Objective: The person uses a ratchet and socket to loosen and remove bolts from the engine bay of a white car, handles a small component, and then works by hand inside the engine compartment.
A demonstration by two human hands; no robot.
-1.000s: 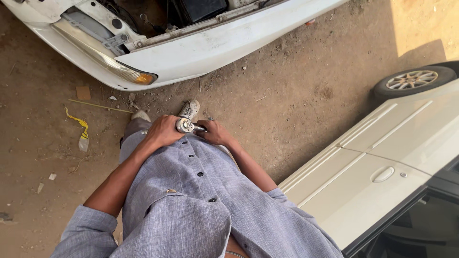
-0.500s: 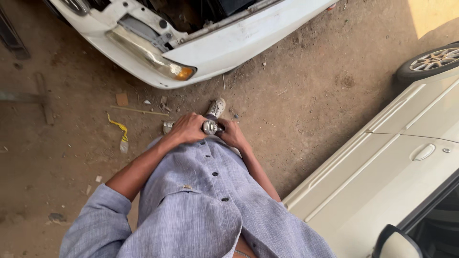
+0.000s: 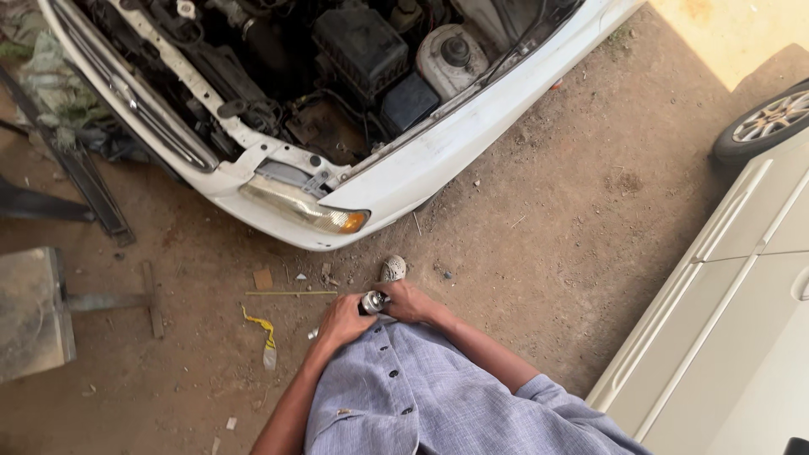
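Observation:
Both my hands hold a small shiny metal cylindrical part [image 3: 372, 301] in front of my grey-blue buttoned shirt [image 3: 421, 396]. My left hand [image 3: 344, 321] wraps it from the left, my right hand [image 3: 406, 302] grips it from the right. The part's far end pokes out between them; the rest is hidden by my fingers. My shoe [image 3: 393, 269] shows just beyond the hands on the dirt ground.
A white car [image 3: 438, 160] with open engine bay [image 3: 337, 67] and amber-cornered headlight [image 3: 303, 206] stands ahead. Another white car's door [image 3: 725, 337] and wheel [image 3: 767, 122] are at the right. A yellow strap [image 3: 263, 330], a thin stick [image 3: 291, 293], metal bars [image 3: 84, 181] and a grey slab [image 3: 29, 312] lie left.
The view has tilted up and moved closer to the white car, so its engine bay now shows. My hands still grip the metal part in front of my shirt.

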